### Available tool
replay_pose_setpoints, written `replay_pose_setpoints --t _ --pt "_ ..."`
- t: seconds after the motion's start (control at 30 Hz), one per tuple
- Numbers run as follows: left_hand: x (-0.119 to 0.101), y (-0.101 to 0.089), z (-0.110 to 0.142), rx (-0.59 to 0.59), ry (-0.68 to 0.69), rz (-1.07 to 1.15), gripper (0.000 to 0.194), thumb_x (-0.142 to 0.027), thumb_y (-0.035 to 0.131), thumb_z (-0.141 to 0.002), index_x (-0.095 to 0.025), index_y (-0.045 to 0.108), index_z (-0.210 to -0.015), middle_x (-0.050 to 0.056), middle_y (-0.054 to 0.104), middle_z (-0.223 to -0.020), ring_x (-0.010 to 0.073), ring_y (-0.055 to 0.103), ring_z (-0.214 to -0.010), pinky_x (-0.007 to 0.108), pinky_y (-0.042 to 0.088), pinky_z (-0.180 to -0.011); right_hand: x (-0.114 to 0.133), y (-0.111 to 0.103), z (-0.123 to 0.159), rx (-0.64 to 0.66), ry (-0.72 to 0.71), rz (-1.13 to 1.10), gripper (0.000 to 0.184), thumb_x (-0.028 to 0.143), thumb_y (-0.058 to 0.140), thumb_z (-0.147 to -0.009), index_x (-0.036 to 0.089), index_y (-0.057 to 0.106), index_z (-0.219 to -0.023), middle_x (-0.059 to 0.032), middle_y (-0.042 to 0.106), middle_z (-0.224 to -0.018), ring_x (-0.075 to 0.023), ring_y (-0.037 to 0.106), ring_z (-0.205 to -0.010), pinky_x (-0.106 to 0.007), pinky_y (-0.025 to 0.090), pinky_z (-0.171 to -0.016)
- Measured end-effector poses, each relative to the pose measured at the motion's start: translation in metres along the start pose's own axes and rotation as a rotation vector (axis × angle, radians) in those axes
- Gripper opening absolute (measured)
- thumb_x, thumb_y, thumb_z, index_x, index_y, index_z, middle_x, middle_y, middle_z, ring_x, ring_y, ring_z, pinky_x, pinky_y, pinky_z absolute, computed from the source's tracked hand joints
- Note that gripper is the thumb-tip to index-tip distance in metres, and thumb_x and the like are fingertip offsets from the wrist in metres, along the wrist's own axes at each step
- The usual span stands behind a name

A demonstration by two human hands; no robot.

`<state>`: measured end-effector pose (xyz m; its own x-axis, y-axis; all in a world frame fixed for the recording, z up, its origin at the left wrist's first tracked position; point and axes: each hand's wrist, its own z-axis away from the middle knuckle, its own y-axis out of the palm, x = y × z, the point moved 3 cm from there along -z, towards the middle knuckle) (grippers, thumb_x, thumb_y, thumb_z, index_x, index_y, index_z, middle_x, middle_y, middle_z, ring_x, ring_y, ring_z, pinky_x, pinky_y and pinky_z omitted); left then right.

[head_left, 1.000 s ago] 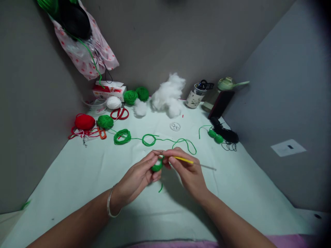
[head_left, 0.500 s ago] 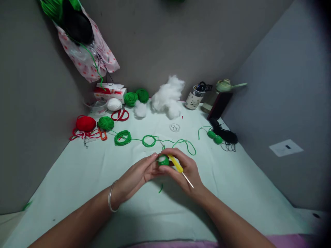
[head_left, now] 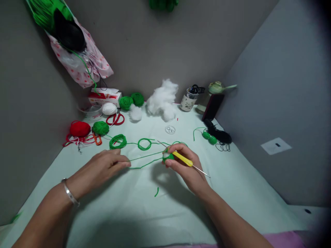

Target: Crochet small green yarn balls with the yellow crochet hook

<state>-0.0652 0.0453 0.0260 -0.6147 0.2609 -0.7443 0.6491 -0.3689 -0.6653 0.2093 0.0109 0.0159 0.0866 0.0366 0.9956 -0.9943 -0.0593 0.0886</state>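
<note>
Green crocheted piece (head_left: 169, 159), white in its opening, beside a slanted yellow-handled hook (head_left: 183, 159)
Right hand (head_left: 190, 168) holds both; green yarn (head_left: 146, 156) stretches to the left hand (head_left: 102, 168)

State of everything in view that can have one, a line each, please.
Left hand, pinching green strands
Right hand, gripping hook and green piece
Green strands, drawn out between hands
Green piece, white filling showing
Scissors, lying down; blades unclear
Cup, upright, holding items
Red yarn, balled, ends trailing
</note>
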Motion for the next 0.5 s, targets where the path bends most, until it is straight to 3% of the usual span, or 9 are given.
replay_pose_setpoints --t 0.07,0.1,0.13,0.2,0.27,0.33,0.4,0.47,0.5 --pt "-0.009 0.006 0.0 -0.105 -0.003 0.076 0.03 -0.046 0.085 -0.08 -0.027 0.08 -0.103 0.001 0.064 -0.081 0.0214 0.057 -0.076 0.026 0.041 -0.07 0.002 0.002 0.003 0.003 -0.015 0.006 0.024 0.032 0.087 -0.078 0.026 0.068 -0.092 -0.0016 0.067 -0.097 -0.0177 0.062 -0.077 -0.034 0.051 -0.07" --pt "-0.015 0.01 -0.001 -0.182 -0.025 0.167 0.032 -0.045 0.087 -0.077 -0.026 0.076 -0.1 -0.002 0.06 -0.076 0.0186 0.052 -0.069 0.025 0.038 -0.064 0.003 0.002 0.005 0.009 -0.025 0.004 0.024 0.032 0.087 -0.078 0.026 0.068 -0.092 -0.0018 0.066 -0.099 -0.0177 0.062 -0.077 -0.034 0.051 -0.07" --pt "-0.022 0.015 -0.003 -0.276 -0.051 0.279 0.026 -0.046 0.084 -0.082 -0.024 0.07 -0.087 -0.004 0.052 -0.07 0.0165 0.046 -0.063 0.024 0.035 -0.06 0.004 0.003 0.007 0.016 -0.038 -0.002 0.024 0.032 0.087 -0.078 0.026 0.068 -0.092 -0.002 0.066 -0.1 -0.0178 0.062 -0.078 -0.034 0.051 -0.07" --pt "-0.037 0.028 -0.009 -0.373 -0.031 0.521 0.041 -0.052 0.073 -0.09 -0.022 0.054 -0.068 -0.004 0.043 -0.066 0.0158 0.044 -0.064 0.025 0.037 -0.06 0.007 0.004 0.01 0.043 -0.067 -0.015 0.024 0.032 0.088 -0.078 0.027 0.069 -0.091 -0.002 0.065 -0.101 -0.0181 0.062 -0.08 -0.034 0.052 -0.071" --pt "-0.052 0.043 -0.019 -0.258 -0.012 0.733 0.05 -0.06 0.069 -0.092 -0.021 0.052 -0.066 -0.004 0.041 -0.068 0.0148 0.045 -0.065 0.026 0.046 -0.068 0.009 0.004 0.013 0.064 -0.101 -0.025 0.023 0.031 0.088 -0.078 0.027 0.07 -0.092 -0.0024 0.065 -0.102 -0.0189 0.062 -0.082 -0.035 0.052 -0.072" --pt "-0.065 0.051 -0.024 -0.035 -0.001 0.96 0.054 -0.066 0.064 -0.094 -0.021 0.052 -0.065 -0.006 0.036 -0.063 0.0124 0.036 -0.058 0.029 0.054 -0.07 0.012 0.004 0.014 0.047 -0.142 -0.027 0.023 0.03 0.087 -0.077 0.027 0.07 -0.092 -0.0029 0.065 -0.103 -0.0198 0.062 -0.084 -0.036 0.053 -0.075" --pt "-0.077 0.047 -0.02 0.123 0.0 1.23 0.056 -0.069 0.057 -0.096 -0.022 0.051 -0.066 -0.008 0.028 -0.058 0.0109 0.021 -0.05 0.029 0.053 -0.055 0.013 0.004 0.014 -0.005 -0.163 -0.018 0.023 0.028 0.087 -0.078 0.027 0.069 -0.092 -0.0028 0.065 -0.101 -0.0197 0.062 -0.084 -0.036 0.052 -0.075" --pt "-0.084 0.03 -0.009 -0.041 -0.002 1.376 0.053 -0.073 0.055 -0.094 -0.024 0.057 -0.073 -0.006 0.034 -0.064 0.0119 0.02 -0.051 0.024 0.045 -0.045 0.013 0.004 0.012 -0.05 -0.15 -0.001 0.023 0.028 0.086 -0.078 0.026 0.067 -0.092 -0.0018 0.065 -0.098 -0.0187 0.061 -0.081 -0.034 0.05 -0.073" --pt "-0.086 0.021 -0.001 -0.159 -0.021 1.331 0.055 -0.08 0.051 -0.091 -0.027 0.062 -0.08 -0.003 0.041 -0.069 0.0134 0.027 -0.054 0.024 0.043 -0.045 0.012 0.005 0.012 -0.057 -0.136 0.01 0.024 0.028 0.086 -0.078 0.026 0.066 -0.092 -0.0012 0.065 -0.097 -0.0181 0.06 -0.08 -0.033 0.049 -0.072"
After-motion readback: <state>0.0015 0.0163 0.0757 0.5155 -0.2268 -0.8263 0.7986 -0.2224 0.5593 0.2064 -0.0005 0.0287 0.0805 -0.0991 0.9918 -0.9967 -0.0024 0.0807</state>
